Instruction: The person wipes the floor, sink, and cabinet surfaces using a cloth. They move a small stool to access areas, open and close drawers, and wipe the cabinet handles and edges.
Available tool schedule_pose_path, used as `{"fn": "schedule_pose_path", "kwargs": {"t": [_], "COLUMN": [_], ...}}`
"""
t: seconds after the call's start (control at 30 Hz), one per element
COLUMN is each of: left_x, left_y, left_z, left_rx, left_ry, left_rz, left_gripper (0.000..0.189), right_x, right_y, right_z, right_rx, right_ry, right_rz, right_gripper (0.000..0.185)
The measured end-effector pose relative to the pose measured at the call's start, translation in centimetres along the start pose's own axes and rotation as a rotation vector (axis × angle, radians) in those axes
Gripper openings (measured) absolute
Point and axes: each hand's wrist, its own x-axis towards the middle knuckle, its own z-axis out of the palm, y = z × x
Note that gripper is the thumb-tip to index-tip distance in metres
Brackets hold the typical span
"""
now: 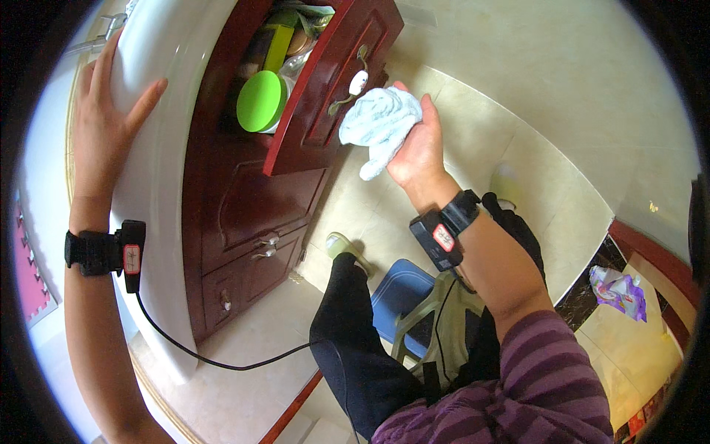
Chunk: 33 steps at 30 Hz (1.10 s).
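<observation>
My left hand rests, fingers spread, on the rim of a white washbasin, with a metal faucet just beyond its fingertips. It holds nothing. On the upturned palm of my right hand lies a bunched light-blue cloth, one end hanging off the side. The cloth is close to the handle of a dark red wooden drawer, which stands pulled out. Inside the drawer are a container with a bright green lid, a yellow-green box and some clear plastic.
Below the drawer are closed cabinet fronts with small handles. A black cable runs from my left wrist unit to my lap. A pale plastic seat is under me, near a blue panel. A purple-and-white packet lies at right.
</observation>
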Motion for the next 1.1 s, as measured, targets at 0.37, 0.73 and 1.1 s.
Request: {"fn": "schedule_pose_path", "kwargs": {"t": [0.37, 0.73, 1.1], "left_x": [0.2, 0.0, 0.2], "left_y": [0.3, 0.0, -0.4], "left_z": [-0.4, -0.5, -0.3], "left_rx": [-0.063, -0.025, -0.055], "left_ry": [-0.038, -0.039, -0.069], "left_rz": [-0.050, -0.028, -0.050], "left_gripper": [0.076, 0.077, 0.077], "right_x": [1.5, 0.8, 2.4], "right_y": [-3.6, -2.6, 3.6], "right_z": [-7.6, -4.0, -1.4], "right_rx": [-2.037, -0.960, -0.722], "right_ry": [-0.049, -0.183, -0.194], "right_rz": [0.122, 0.046, -0.117], "right_gripper": [0.053, 0.038, 0.039]}}
